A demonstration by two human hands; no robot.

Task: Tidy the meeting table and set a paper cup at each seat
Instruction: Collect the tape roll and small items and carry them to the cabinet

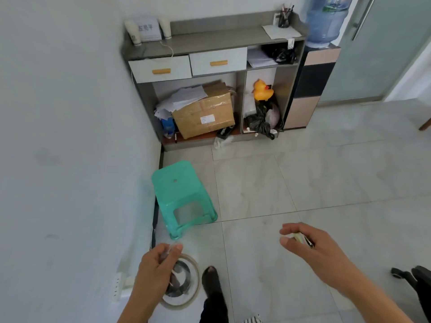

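Clearing-away step, by my reading: left hand (158,266) curls its fingers round a tape roll (194,273), and right hand (310,250) pinches a small pale object (300,237). Paper cup stacks (134,32) stand on the cabinet (210,41), well beyond both sets of fingertips. Next move likely calls for shedding these items to free a hand for the cups.

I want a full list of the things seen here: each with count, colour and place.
stool: one, green, floor by left wall
cabinet: one, grey, white drawers, far wall
cardboard box: one, brown, cabinet's lower left bay
rubber duck: one, yellow, lower right bay
water bottle: one, blue, right of cabinet
tape roll: one, clear, in left hand
small item: one, pale, in right hand; kind unclear
left hand: grips tape roll
right hand: pinches small item
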